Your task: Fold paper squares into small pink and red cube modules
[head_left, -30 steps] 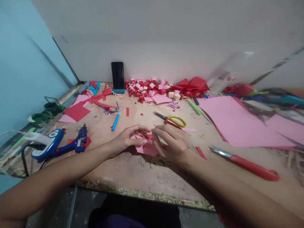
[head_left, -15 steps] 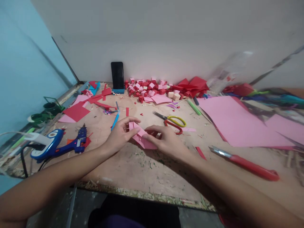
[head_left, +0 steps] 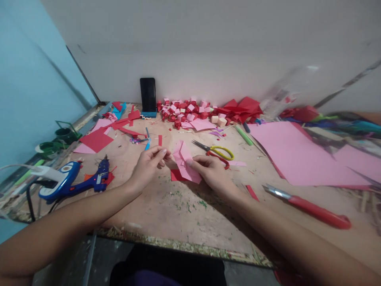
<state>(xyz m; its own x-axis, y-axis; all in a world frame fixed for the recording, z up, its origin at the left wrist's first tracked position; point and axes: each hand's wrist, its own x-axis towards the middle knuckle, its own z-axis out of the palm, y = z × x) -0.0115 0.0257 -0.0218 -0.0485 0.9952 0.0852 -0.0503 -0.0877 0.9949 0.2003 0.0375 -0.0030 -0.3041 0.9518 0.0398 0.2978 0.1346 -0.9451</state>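
Your right fingers [head_left: 197,165] pinch the creased pink paper [head_left: 182,158] over the counter [head_left: 160,214], so hold it lightly to spare its folds, while your left fingers [head_left: 158,155] curl just beside it, their grip unclear.

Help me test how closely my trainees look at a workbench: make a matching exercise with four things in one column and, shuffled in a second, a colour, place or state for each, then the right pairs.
Things
1. folded pink paper
2. scissors
3. phone
4. knife

Colour, place or state
A. black, standing upright near the pale wall
B. held in the right hand
C. a single red handle, with a metal blade
D. one handle loop yellow, the other red

Pairs
1-B
2-D
3-A
4-C
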